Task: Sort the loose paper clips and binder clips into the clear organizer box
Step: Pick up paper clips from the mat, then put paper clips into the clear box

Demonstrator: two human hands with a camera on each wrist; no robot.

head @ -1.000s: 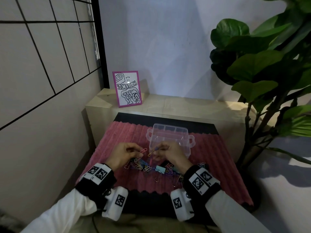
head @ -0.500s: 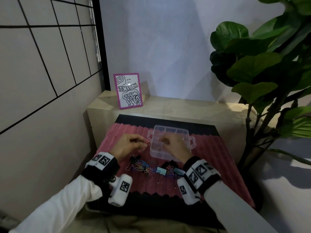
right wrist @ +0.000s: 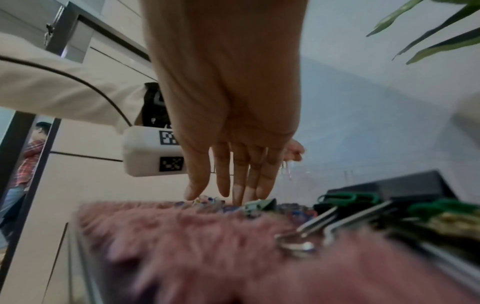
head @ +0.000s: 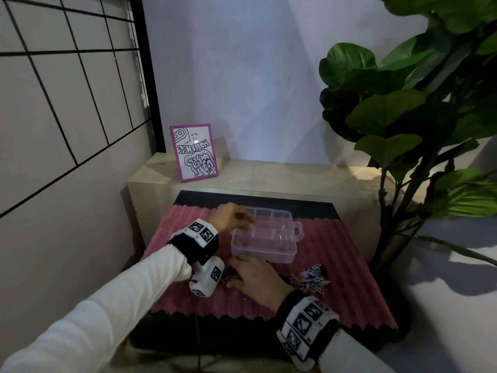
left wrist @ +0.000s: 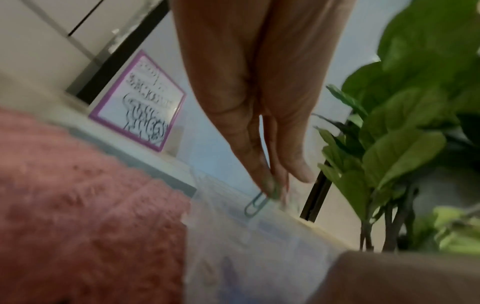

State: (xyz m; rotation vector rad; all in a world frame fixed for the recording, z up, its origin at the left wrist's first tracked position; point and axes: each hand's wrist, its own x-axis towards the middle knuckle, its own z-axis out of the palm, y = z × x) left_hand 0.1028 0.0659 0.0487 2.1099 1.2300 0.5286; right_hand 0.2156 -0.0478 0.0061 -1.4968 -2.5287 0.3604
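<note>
The clear organizer box (head: 269, 255) stands open on the pink mat (head: 336, 251). My left hand (head: 250, 222) hovers over its left edge. In the left wrist view, the left hand (left wrist: 275, 191) pinches a teal paper clip (left wrist: 255, 205) at its fingertips, just above the box (left wrist: 246, 246). My right hand (head: 231, 274) is low over the mat in front of the box. Its fingers (right wrist: 223, 185) are straight and reach down to small clips (right wrist: 205, 199), holding nothing. A pile of coloured paper clips (head: 309, 278) lies to its right. Binder clips (right wrist: 337, 205) with green and silver handles lie nearby.
A pink-framed drawing (head: 195, 153) leans on the wooden ledge (head: 269, 176) behind the mat. A large leafy plant (head: 403, 117) crowds the right side. A wall panel with black lines closes the left. A person (right wrist: 31, 148) stands far off at the left.
My right hand has left the box and dropped to the mat in front of it. My left hand has moved from beside the box to over its left edge, still pinching a clip.
</note>
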